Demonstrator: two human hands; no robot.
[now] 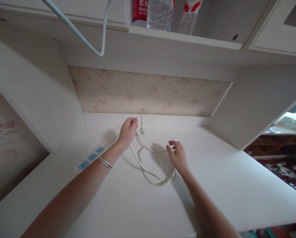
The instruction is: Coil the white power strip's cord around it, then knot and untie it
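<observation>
My left hand (pixel 128 132) is closed around a white power cord (pixel 148 172), with the plug (pixel 142 131) dangling just right of the fingers, prongs down. The rest of the cord lies in loose loops on the white tabletop (pixel 128 208). Over the right side of those loops hovers my right hand (pixel 178 155), fingers curved and apart, with nothing seen between them. A power strip (pixel 92 157) with blue sockets rests at the left, partly covered by my left forearm.
Cabinet side panels rise at left (pixel 36 89) and right (pixel 264 102). Overhead, an open shelf (pixel 187 34) holds several bottles (pixel 159 15). A pale cable (pixel 76 31) hangs down at the upper left. Flowered wallpaper (pixel 148 91) covers the back.
</observation>
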